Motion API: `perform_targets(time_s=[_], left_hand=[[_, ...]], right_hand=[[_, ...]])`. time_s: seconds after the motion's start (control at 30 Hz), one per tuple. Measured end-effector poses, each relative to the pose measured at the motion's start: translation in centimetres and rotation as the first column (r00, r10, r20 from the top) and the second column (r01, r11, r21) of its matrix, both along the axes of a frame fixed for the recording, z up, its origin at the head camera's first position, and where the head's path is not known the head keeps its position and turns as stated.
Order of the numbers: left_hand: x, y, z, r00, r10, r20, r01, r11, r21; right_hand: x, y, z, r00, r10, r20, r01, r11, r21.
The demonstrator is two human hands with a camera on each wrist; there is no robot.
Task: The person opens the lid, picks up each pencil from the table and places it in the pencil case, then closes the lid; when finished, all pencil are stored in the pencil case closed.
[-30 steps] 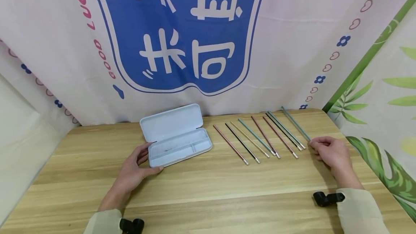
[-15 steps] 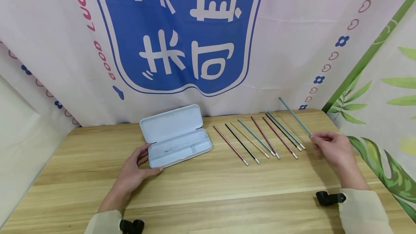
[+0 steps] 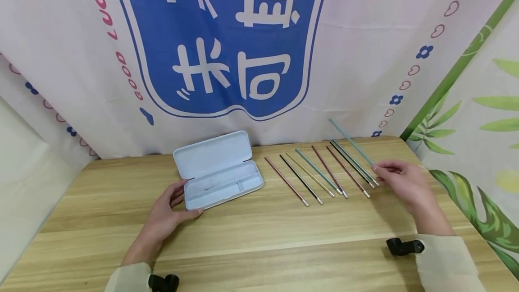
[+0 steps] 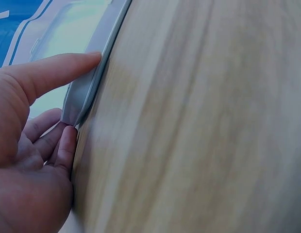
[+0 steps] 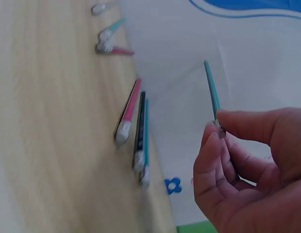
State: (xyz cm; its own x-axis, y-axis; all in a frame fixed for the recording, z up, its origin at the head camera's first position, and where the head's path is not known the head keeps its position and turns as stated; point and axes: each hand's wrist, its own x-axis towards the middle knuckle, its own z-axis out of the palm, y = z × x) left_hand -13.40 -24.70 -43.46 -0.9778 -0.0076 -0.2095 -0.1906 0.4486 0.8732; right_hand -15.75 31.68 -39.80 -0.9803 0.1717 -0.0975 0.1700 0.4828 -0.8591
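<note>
At the left of the table lies a light blue pencil case [image 3: 212, 148], its lid tilted back and its compartments bare. My left hand [image 3: 164, 214] holds the case's left end, with the thumb [image 4: 75, 65] along the front edge and the fingers round the back corner. In my right hand [image 3: 409, 188], thumb and fingertips pinch a teal pencil [image 3: 352, 142] near its eraser end. This pencil is raised and points up toward the back wall, as the right wrist view also shows. Close beside that hand lie a black pencil and a green pencil [image 3: 356, 161], side by side.
Several more pencils lie slanted between the case and my right hand, among them a red pencil [image 3: 286, 181] and a yellow pencil [image 3: 310, 174]. A printed cloth [image 3: 357, 57] hangs behind the wooden table [image 3: 284, 247].
My right hand has lifted the teal pencil off the table and carried it slightly left, toward the other pencils. My left hand and the case have stayed put.
</note>
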Motion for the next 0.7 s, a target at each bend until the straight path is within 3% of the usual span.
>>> perform_targets(time_s=[0.17,0.33,0.7], left_hand=[[-0.1,-0.2,0.0,1.0,-0.007,0.004,0.007,1.0,-0.009],[-0.1,-0.2,0.0,1.0,-0.005,0.011,0.005,1.0,-0.009],[0.1,-0.1,0.0,1.0,-0.006,-0.007,0.006,1.0,-0.004]], right_hand=[[-0.4,-2.6,1.2,0.997,0.08,-0.007,-0.08,0.997,-0.017],[-1.4,-5.5,2.1,0.988,0.154,-0.024,-0.153,0.987,0.04],[-4.0,-11.6,1.7,0.955,0.29,-0.057,-0.28,0.95,0.14]])
